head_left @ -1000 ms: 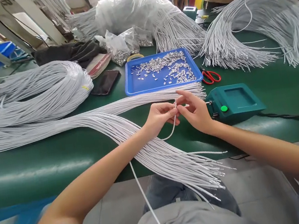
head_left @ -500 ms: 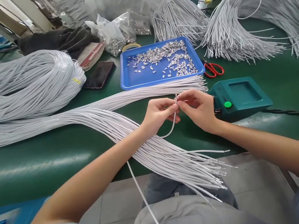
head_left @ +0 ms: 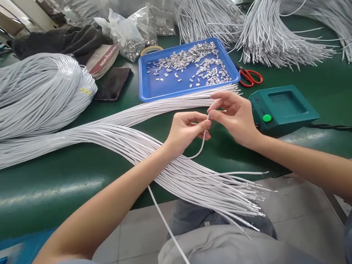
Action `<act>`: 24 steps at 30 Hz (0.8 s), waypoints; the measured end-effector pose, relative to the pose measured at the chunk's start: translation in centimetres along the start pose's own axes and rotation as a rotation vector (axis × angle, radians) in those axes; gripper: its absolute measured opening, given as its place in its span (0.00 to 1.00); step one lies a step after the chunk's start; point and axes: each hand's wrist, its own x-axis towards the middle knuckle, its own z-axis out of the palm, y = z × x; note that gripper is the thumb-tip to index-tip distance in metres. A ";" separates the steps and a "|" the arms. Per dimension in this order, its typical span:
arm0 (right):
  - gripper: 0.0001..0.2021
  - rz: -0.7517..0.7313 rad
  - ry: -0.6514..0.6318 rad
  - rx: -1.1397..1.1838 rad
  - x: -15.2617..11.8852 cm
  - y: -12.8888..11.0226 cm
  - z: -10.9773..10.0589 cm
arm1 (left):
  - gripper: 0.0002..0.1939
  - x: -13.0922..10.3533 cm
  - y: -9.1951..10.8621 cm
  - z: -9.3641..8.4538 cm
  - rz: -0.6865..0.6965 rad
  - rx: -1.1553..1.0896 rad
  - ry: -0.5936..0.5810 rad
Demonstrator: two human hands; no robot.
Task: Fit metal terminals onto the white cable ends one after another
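One white cable (head_left: pixel 203 142) curves up from the bundle to my fingertips. My left hand (head_left: pixel 187 131) pinches it near its end, thumb against the fingers. Touching the same cable end, my right hand (head_left: pixel 233 117) has thumb and index finger pressed together; any small part there is too tiny to make out. Under my left forearm a fanned bundle of white cables (head_left: pixel 182 177) hangs over the table's front edge, metal at its tips. A second branch of cables (head_left: pixel 146 110) lies behind my hands.
Behind my hands is a blue tray (head_left: pixel 170 90) of small metal pieces, with red scissors (head_left: pixel 251 77) beside it. A green device (head_left: pixel 285 108) stands right of my right hand. A phone (head_left: pixel 113 85) and a large cable coil (head_left: pixel 27 98) lie at the left.
The fingers of my right hand have spread and lifted slightly, while its thumb and index finger stay at the cable end. My left hand keeps its pinch. The whole view has shifted slightly.
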 end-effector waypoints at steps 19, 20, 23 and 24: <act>0.17 0.147 -0.080 0.074 -0.4 0.3 -0.1 | 0.17 -0.1 -0.1 0.3 0.019 -0.045 -0.012; 0.16 0.125 -0.087 0.060 -0.4 0.3 -0.1 | 0.17 -0.1 -0.1 0.3 0.022 -0.046 -0.011; 0.14 0.083 -0.088 0.021 -0.5 0.3 0.0 | 0.17 0.0 -0.1 0.2 0.026 -0.029 -0.013; 0.14 0.073 -0.072 0.006 -0.5 0.3 0.0 | 0.17 0.0 -0.1 0.2 0.028 -0.018 -0.016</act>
